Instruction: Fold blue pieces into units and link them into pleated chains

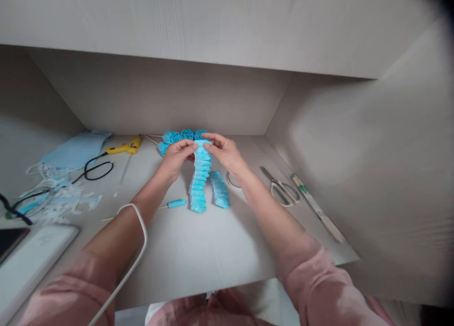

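Note:
A long folded blue strip (201, 174), pleated in overlapping petal-like layers, hangs between my hands over the desk. My left hand (176, 156) pinches its top left edge, while my right hand (224, 151) grips the top right edge with thumb and fingers. Just right of it, another pleated blue strip (220, 189) reaches down to the desk; whether the two are joined I cannot tell. Beside my left forearm lies a stick with a blue wrapped end (176, 203). Several blue rolled flowers on sticks (173, 136) rest behind my hands, partly covered by them.
At the left are a yellow glue gun (125, 147), blue face masks (73, 148), white scraps (67, 203) and a white box-like device (39, 269). Scissors (282, 189) and a bundle of thin sticks (317, 207) lie right. A white cable (142, 250) crosses my left forearm. A shelf overhangs.

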The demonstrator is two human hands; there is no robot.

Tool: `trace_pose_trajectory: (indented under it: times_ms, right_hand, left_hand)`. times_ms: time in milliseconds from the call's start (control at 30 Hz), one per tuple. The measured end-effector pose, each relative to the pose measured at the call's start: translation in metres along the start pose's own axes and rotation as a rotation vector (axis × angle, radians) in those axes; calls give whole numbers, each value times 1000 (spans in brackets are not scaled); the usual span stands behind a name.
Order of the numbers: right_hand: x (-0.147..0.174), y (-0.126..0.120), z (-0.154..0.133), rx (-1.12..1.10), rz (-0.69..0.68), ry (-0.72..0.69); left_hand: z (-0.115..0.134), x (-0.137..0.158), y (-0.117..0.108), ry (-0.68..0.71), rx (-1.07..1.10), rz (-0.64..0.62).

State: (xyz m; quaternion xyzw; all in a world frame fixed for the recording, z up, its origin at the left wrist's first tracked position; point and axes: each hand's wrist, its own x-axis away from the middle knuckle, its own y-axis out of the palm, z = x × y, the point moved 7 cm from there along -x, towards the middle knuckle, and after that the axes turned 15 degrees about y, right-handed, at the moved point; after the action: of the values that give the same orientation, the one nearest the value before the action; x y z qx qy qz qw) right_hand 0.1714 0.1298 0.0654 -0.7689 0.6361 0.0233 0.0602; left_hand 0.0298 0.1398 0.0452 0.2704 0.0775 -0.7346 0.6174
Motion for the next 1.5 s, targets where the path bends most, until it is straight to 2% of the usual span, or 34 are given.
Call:
trace_pose_trajectory:
  times_ms: [233, 400, 533, 700, 900, 1100, 1233, 1367, 1500]
  right_hand:
    - [-2, 2, 3, 7, 7, -16]
    - [-3, -2, 7, 48, 84, -38]
    - [-3, -10, 7, 1, 107, -25]
    - [-5, -6, 13, 12, 18, 74]
    - [0, -6, 8, 66, 74, 33]
    - [-1, -8, 7, 122, 103, -2]
    - [-6, -16, 11, 60, 133, -10]
    - [-7, -15, 17, -40, 49, 83]
    - [-3, -6, 18, -11, -31, 113]
  left_hand:
    - [-6, 7, -2, -9, -45, -16]
    - [-7, 8, 2, -15, -64, -69]
    - [-8, 6, -3, -25, -32, -13]
    - [-8, 5, -6, -17, -20, 39]
    - [-12, 9, 0, -83, 93, 14]
    - [-11, 9, 2, -69, -48, -69]
    - [-11, 7, -1, -64, -34, -38]
    - [-10, 6, -6, -58, 4, 33]
    - [-13, 8, -2, -70, 41, 27]
